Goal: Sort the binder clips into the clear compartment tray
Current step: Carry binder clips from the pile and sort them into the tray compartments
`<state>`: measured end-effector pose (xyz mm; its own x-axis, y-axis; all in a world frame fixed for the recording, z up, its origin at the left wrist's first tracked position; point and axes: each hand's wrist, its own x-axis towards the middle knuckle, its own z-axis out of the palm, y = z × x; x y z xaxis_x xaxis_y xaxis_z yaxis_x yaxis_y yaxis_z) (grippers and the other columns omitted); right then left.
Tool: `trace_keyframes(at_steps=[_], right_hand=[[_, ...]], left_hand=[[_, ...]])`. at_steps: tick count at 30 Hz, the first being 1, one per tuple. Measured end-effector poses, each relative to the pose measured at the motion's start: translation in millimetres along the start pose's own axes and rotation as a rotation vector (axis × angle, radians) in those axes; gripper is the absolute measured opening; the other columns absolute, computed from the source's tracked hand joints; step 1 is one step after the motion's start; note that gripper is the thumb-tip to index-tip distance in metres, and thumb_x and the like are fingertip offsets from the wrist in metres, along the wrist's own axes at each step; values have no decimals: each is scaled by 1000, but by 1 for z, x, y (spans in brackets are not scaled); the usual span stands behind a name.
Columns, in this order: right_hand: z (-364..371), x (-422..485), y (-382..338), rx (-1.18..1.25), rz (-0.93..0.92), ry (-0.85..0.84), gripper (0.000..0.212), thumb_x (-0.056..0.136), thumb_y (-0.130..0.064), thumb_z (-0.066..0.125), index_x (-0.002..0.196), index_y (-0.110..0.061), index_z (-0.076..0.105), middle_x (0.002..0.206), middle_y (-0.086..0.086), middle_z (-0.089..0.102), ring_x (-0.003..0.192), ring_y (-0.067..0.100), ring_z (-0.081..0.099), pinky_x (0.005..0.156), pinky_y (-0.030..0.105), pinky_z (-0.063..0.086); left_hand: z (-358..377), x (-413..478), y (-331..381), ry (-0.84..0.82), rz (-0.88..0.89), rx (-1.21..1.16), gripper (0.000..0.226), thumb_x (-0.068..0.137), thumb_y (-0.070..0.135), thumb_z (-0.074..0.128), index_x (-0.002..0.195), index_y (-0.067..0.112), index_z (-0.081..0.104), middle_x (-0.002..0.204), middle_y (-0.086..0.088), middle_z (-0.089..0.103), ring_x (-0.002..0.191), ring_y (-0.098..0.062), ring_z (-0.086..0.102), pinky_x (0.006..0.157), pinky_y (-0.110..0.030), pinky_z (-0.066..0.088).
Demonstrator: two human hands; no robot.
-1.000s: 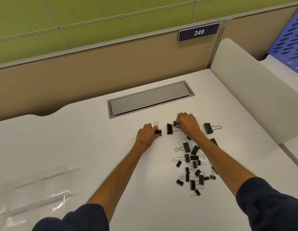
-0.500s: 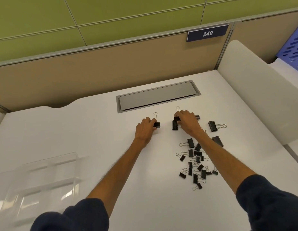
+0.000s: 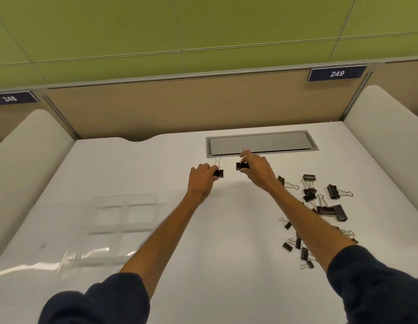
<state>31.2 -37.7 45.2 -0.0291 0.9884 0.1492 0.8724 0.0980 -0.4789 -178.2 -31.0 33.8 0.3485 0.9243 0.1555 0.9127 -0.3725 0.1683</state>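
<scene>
My left hand (image 3: 201, 181) pinches a small black binder clip (image 3: 219, 172) with its wire handles upright. My right hand (image 3: 257, 170) holds another black binder clip (image 3: 241, 165) just right of it, lifted a little above the white desk. Both hands are near the desk's middle, in front of the grey cable hatch. A scatter of several black binder clips (image 3: 320, 202) lies on the desk to the right, partly hidden by my right forearm. The clear compartment tray (image 3: 123, 213) rests on the desk at the lower left, away from both hands.
A grey cable hatch (image 3: 260, 143) is set into the desk just behind my hands. White curved dividers (image 3: 28, 146) stand at the left and right sides of the desk. A tan partition with number plates closes off the back.
Both hands have lifted their clips off the desk and shifted left, away from the pile. The view has swung left, bringing the tray further into view.
</scene>
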Motion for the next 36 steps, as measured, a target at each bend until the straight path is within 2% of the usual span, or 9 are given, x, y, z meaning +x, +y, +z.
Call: trace_keyframes(at_steps=[5, 8, 17, 23, 29, 33, 36], right_hand=[[32, 2, -65, 54, -22, -34, 46, 81, -13, 66, 121, -20, 46, 113, 4, 67, 95, 30, 60, 78, 38, 49], [57, 2, -103, 73, -44, -57, 45, 82, -12, 65, 122, -21, 45, 112, 3, 66, 95, 29, 60, 78, 39, 49], [132, 3, -214, 80, -169, -114, 40, 85, -11, 63, 121, -20, 47, 111, 4, 67, 97, 28, 59, 82, 40, 49], [176, -1, -277, 87, -258, -149, 39, 86, -12, 63, 123, -17, 49, 113, 2, 67, 103, 26, 57, 84, 40, 45], [214, -13, -317, 123, -340, -200, 35, 87, -17, 64, 120, -19, 52, 111, 0, 67, 101, 24, 56, 83, 37, 44], [232, -23, -328, 123, -428, -221, 33, 85, -25, 68, 114, -22, 53, 101, 0, 68, 90, 23, 59, 77, 34, 43], [243, -30, -331, 108, -474, -237, 32, 83, -28, 69, 111, -23, 54, 94, -3, 68, 86, 21, 59, 73, 31, 40]], left_hand=[[-21, -32, -66, -26, -9, 86, 24, 96, 25, 55, 119, 21, 59, 106, -5, 63, 97, -25, 54, 78, -34, 36], [-31, -53, -106, -37, -24, 134, 22, 96, 25, 53, 118, 23, 59, 105, -2, 61, 101, -24, 52, 75, -33, 29], [-57, -121, -217, -42, -170, 125, 22, 97, 24, 51, 117, 21, 58, 107, -3, 60, 104, -24, 50, 81, -35, 32], [-65, -162, -280, -60, -253, 115, 26, 96, 21, 52, 122, 21, 58, 115, -3, 57, 115, -24, 44, 85, -36, 34], [-68, -195, -322, -115, -302, 101, 28, 94, 22, 55, 122, 21, 59, 117, -4, 55, 117, -23, 43, 86, -36, 36], [-67, -211, -340, -122, -253, 65, 28, 92, 23, 61, 120, 20, 60, 115, -4, 52, 113, -24, 44, 80, -33, 34], [-68, -211, -344, -136, -222, 36, 29, 92, 25, 62, 120, 19, 60, 113, -5, 53, 110, -23, 45, 81, -33, 36]])
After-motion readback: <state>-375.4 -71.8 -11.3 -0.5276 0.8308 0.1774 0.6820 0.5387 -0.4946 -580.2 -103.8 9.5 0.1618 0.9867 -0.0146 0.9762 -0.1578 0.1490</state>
